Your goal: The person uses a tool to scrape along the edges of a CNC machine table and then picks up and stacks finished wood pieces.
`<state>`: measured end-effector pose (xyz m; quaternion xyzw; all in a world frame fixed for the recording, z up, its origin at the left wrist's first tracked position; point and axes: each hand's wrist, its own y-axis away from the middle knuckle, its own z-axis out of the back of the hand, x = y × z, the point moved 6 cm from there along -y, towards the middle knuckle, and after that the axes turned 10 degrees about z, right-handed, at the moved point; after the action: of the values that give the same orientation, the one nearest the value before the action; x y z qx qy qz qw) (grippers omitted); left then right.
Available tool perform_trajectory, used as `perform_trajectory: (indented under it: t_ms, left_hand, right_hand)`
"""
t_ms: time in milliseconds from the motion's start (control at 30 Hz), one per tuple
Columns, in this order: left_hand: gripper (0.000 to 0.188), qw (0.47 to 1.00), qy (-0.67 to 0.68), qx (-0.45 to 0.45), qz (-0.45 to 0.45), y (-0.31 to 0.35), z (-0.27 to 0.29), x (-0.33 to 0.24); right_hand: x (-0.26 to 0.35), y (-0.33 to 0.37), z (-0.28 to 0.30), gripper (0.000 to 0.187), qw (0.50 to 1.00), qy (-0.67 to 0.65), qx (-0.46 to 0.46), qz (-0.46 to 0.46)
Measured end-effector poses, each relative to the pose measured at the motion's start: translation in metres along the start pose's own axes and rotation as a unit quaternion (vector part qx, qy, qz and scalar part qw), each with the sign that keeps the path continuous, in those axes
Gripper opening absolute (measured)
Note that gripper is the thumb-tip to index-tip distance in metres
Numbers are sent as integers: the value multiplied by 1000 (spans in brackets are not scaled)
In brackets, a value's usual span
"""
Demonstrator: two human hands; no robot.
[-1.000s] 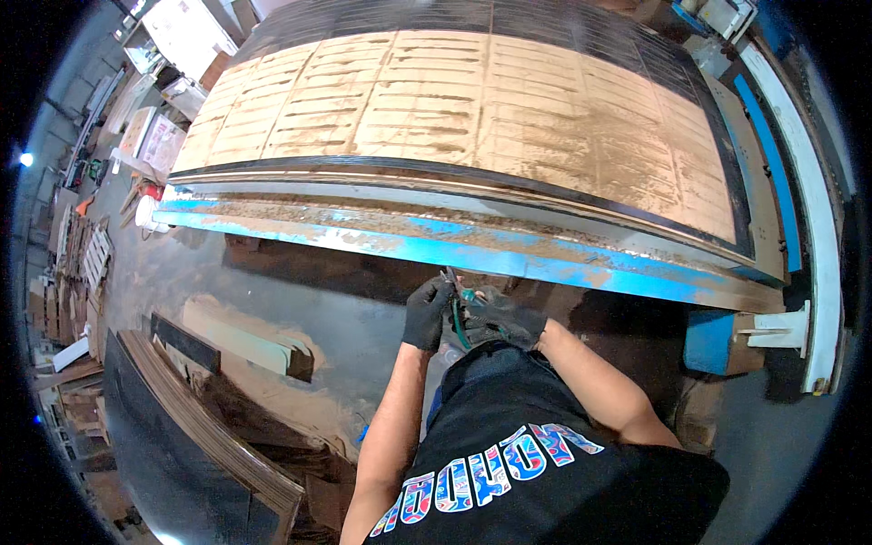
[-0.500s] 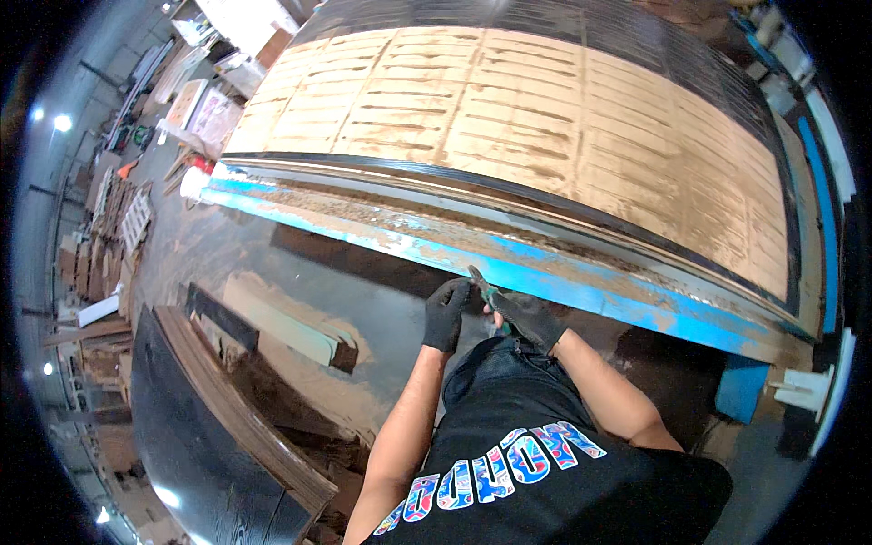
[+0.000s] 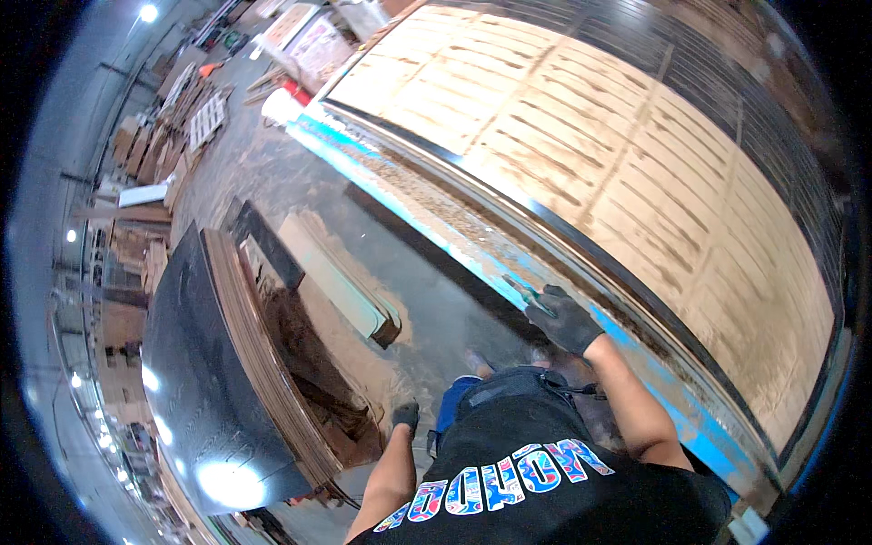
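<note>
My right hand (image 3: 567, 322), in a dark work glove, is closed around a small green-handled tool (image 3: 521, 291) with a narrow dark end; its exact kind is too small to make out. It is held over the blue edge rail (image 3: 431, 222) of a large machine bed, pointing toward the far left. On the bed lies a pale panel (image 3: 545, 118) with dark grooves and brown dust. My left hand (image 3: 406, 416), gloved too, hangs low at my side, near a stack of dark-topped boards; its fingers are too small to read.
The stack of boards (image 3: 263, 354) stands at my left, its glossy black top reflecting lamps. Beside it, pale curved-ended strips (image 3: 341, 282) lie amid sawdust. A white bucket (image 3: 283, 107) sits at the rail's far end. Pallets (image 3: 207, 120) and scrap wood lie farther off.
My hands, close together at the tool before, are now apart. The left has dropped to my side; the right has moved over the rail with the tool. My view has turned left.
</note>
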<state>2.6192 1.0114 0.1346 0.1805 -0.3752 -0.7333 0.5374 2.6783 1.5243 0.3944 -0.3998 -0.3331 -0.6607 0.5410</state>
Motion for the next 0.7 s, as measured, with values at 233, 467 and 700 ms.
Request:
perform_trajectory:
  t_ms: [233,467,700]
  left_hand:
    - [21,769,549,145,294,-18,-40,42]
    - [39,948,303,-2,92,-143,19,128]
    - [25,973,135,-182,40,-222,188,184]
  right_hand:
    - [31,-102,-63,38,996,83,32,12]
    - [106,-227,-173,46,995,-76,58,3]
    - [155,-331,-202,48,993,-109,22,29]
